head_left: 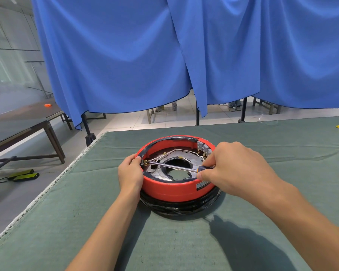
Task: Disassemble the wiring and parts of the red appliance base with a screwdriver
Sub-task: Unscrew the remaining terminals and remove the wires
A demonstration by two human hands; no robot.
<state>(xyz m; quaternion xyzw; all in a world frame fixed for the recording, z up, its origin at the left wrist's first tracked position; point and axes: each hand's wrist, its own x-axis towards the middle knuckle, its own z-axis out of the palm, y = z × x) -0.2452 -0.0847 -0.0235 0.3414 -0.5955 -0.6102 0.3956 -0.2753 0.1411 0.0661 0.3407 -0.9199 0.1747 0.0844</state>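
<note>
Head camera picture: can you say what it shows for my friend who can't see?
A person's right hand pokes a screwdriver across the open red appliance base on a green table cover. Their left hand grips its left rim.

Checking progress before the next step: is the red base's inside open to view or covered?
Open: the red base has no cover on top, so white wires and metal plate show inside.

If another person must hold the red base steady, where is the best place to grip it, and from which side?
Grip the outer wall of the red base from the near side. That stretch is bare and smooth, while the left hand holds the left rim and the right hand works the screwdriver across the open top.
</note>
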